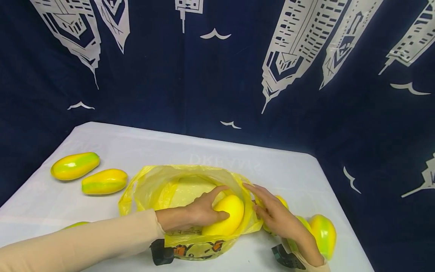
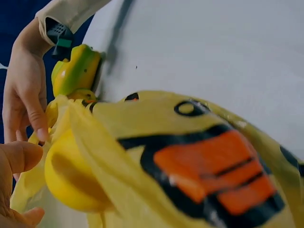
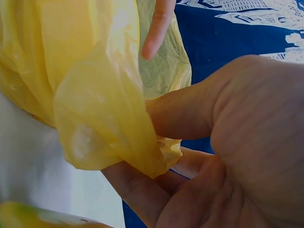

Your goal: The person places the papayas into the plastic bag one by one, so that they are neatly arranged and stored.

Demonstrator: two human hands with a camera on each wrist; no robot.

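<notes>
A thin yellow plastic bag (image 1: 149, 189) with printed orange and black shapes stands with its mouth open on the white-covered table. My left hand (image 1: 205, 209) reaches into it and holds a smooth yellow papaya (image 1: 234, 211), thumb across the fruit and index finger along its far side. The other left fingers are hidden behind the fruit. At the bag's right rim, my right hand (image 1: 276, 215) pinches the plastic between thumb and fingers, seen closely in the right wrist view. The papaya (image 2: 71, 180) appears just inside the rim in the left wrist view.
Two yellow-green papayas (image 1: 75, 166) (image 1: 104, 182) lie left of the bag, and a third fruit (image 1: 77, 224) peeks out behind my left sleeve. Ribbed yellow-green fruits (image 1: 323, 234) sit beside my right wrist. A dark blue cloth (image 1: 163, 83) with white building prints hangs behind.
</notes>
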